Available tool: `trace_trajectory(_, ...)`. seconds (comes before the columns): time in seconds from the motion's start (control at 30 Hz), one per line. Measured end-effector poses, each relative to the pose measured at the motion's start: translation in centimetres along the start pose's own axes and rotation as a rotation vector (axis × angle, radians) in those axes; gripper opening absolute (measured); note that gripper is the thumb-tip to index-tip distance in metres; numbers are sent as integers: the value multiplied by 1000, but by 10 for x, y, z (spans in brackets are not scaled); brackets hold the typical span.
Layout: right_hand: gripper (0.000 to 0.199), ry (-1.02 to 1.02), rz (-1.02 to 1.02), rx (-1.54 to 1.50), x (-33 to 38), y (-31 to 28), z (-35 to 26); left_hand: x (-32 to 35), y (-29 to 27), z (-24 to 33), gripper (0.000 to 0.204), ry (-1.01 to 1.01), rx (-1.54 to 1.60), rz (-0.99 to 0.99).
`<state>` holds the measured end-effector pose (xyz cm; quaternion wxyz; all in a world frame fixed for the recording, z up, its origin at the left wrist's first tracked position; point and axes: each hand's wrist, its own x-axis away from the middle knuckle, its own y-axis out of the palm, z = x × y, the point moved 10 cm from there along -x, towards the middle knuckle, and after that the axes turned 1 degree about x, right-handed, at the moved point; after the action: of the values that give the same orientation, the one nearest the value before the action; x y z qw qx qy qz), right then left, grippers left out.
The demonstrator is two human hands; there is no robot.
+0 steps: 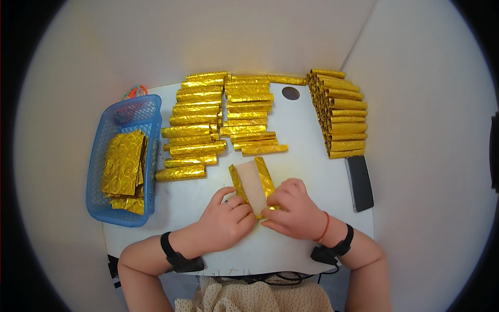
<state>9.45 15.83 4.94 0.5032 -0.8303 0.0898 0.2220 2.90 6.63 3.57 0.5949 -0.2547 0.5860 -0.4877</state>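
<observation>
A gold foil paper sheet [251, 182] lies on the white table in front of me, its plain beige side up and its two long edges folded inward so that gold strips show. My left hand [224, 221] grips its near left part, the index finger bent along the left fold. On the other side my right hand [295, 209] is closed on the near right corner, with fingers and thumb pinched together. The fingertips of both hands nearly meet at the near edge, and they hide part of it.
Gold foil rolls [196, 120] lie in two columns beyond the sheet, with more rolls [347, 113] stacked at the right. A blue plastic basket [94, 171] at the left holds flat gold sheets [122, 164]. A black phone-like block [359, 183] rests by the right edge. The table has a round hole [290, 93].
</observation>
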Motion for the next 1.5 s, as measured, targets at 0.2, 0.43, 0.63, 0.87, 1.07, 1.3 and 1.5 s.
trace_trajectory(0.2, 22, -180, -42, 234, 10, 14, -22, -1, -3, 7, 28, 46, 40, 25)
trace_trajectory(0.43, 23, -186, -33, 267, 5, 11, -31, -2, -4, 16, 27, 98, 52, 94)
trace_trajectory(0.63, 20, -184, -54, 215, 4, 11, -38, -1, -3, 23, 28, 125, 56, 45)
trace_trajectory(0.87, 25, -188, -46, 189, 6, 9, -38, 1, -8, 23, 30, 130, 72, 67)
trace_trajectory(1.07, 28, -195, -55, 182, 6, 7, -37, -1, -10, 26, 32, 125, 50, 70)
trace_trajectory(1.3, 27, -216, -68, 209, 6, 8, -39, -1, -9, 25, 32, 107, 19, 37)
trace_trajectory(1.5, 23, -184, -67, 254, 5, 10, -34, -2, -4, 20, 24, 75, -37, 1)
